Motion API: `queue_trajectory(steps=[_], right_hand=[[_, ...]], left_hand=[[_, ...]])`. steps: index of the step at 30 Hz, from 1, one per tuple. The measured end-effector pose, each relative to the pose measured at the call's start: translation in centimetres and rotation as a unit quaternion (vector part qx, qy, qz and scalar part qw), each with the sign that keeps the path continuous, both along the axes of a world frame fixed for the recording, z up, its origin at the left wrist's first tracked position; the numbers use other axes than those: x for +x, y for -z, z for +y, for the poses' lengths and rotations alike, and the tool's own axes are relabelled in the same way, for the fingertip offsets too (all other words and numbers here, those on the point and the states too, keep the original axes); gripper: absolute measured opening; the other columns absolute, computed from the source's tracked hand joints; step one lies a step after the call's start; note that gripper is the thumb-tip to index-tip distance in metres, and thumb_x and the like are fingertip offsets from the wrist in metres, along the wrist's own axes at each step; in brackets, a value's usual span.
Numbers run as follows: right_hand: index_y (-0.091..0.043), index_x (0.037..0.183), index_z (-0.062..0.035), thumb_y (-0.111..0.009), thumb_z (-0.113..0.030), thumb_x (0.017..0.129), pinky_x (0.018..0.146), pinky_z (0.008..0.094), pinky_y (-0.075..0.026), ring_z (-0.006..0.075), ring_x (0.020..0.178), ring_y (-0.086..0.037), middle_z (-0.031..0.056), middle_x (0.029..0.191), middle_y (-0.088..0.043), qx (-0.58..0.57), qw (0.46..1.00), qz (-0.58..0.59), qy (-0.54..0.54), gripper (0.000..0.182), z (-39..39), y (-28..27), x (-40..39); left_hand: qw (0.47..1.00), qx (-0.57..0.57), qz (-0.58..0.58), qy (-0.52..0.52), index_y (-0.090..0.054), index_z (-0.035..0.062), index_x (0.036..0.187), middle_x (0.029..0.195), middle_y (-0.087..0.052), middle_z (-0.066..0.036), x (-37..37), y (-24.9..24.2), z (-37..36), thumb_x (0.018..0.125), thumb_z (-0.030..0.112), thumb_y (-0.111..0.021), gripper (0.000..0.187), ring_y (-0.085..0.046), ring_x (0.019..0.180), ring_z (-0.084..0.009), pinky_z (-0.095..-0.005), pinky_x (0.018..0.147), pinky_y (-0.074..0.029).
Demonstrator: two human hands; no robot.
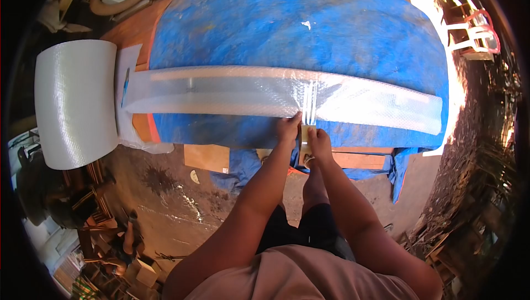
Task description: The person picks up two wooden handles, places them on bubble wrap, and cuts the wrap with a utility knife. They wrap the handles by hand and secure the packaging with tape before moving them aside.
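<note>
A long piece wrapped in bubble wrap lies across the blue tarp on the table. Shiny strips of clear tape cross its middle and run down over its near edge. At that edge my left hand pinches something I cannot make out, just left of the tape. My right hand is closed around the right side of a tan tape roll or dispenser, from which the strip seems to extend.
A large bubble wrap roll stands at the table's left end, with a blue pen or cutter beside it. Cardboard lies below the near edge. Chairs stand at the far right, wood scraps at the lower left.
</note>
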State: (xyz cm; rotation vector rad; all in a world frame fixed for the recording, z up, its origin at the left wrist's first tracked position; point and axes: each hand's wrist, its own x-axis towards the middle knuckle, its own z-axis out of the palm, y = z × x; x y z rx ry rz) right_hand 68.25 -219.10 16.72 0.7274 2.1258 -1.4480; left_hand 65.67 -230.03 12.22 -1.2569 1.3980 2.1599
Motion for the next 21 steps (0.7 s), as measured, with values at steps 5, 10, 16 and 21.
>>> queue_trajectory(steps=[5, 10, 16, 21], right_hand=[[-0.057, 0.088, 0.008, -0.056, -0.03, 0.084, 0.063, 0.0366, -0.046, 0.0279, 0.071, -0.06, 0.0216, 0.078, -0.061, 0.044, 0.998, -0.005, 0.034, 0.038, -0.9, 1.5, -0.5], [-0.057, 0.091, 0.0114, -0.057, -0.033, 0.082, 0.065, 0.0351, -0.047, 0.0262, 0.073, -0.061, 0.0232, 0.082, -0.061, 0.105, 0.993, 0.025, 0.05, 0.046, -1.6, 2.9, -0.3], [-0.057, 0.088, 0.0122, -0.061, -0.037, 0.078, 0.068, 0.0375, -0.047, 0.0339, 0.078, -0.062, 0.0268, 0.081, -0.061, 0.131, 0.991, -0.029, 0.018, 0.05, -1.2, 3.8, -2.6], [-0.056, 0.088, 0.0105, -0.066, -0.033, 0.075, 0.066, 0.0372, -0.046, 0.0302, 0.074, -0.059, 0.0225, 0.08, -0.06, 0.09, 0.993, -0.062, 0.044, 0.046, -0.2, 5.6, -2.9]], left_hand=[[1.0, -0.013, 0.001, 0.012, -0.063, -0.0002, 0.08, 0.075, -0.064, -0.005, -0.2, -0.3, -0.2, 0.079, 0.02, -0.069, 0.021, -0.057, 0.064, -0.0107, -0.0263, 0.058, -0.045], [0.999, -0.015, 0.002, 0.045, -0.064, -0.0016, 0.084, 0.077, -0.066, -0.006, -0.2, -0.7, -0.6, 0.08, 0.022, -0.068, 0.024, -0.059, 0.066, -0.0113, -0.0261, 0.061, -0.046], [0.994, -0.031, 0.102, 0.035, -0.064, -0.0019, 0.087, 0.082, -0.066, -0.008, -0.4, -1.2, 0.0, 0.075, 0.013, -0.071, 0.021, -0.061, 0.073, -0.0127, -0.0261, 0.066, -0.048], [0.995, -0.005, 0.087, 0.038, -0.058, -0.0015, 0.1, 0.094, -0.063, -0.007, -0.6, -1.2, 0.2, 0.075, 0.004, -0.068, 0.027, -0.059, 0.086, -0.0145, -0.0271, 0.075, -0.047]])
